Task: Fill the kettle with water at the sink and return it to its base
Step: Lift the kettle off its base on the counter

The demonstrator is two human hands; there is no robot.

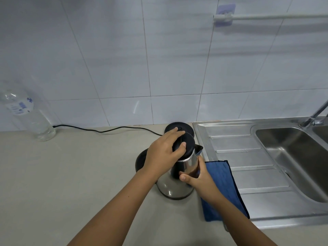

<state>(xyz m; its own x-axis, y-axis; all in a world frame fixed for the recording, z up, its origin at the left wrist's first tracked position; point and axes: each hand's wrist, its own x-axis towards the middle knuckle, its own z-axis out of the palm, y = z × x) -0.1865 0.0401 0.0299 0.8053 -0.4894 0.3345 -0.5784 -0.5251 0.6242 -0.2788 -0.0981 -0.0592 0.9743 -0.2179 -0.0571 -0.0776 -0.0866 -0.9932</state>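
A stainless steel kettle (168, 185) with a black lid (189, 146) stands on the counter, its spout pointing right and its black handle to the left. My left hand (163, 155) lies over the lid with fingers curled on its rim. My right hand (198, 176) wraps around the kettle's right side. The round black base (173, 127) sits just behind the kettle by the wall, apart from it. The steel sink (292, 157) lies to the right, with its faucet (316, 116) at the far right edge.
A blue cloth (223, 185) lies across the counter edge and the ribbed drainboard (239, 148), right beside the kettle. The base's black cord (106, 129) runs left along the wall toward a clear plastic bottle (30, 116). A white rail (266, 16) hangs on the tiles.
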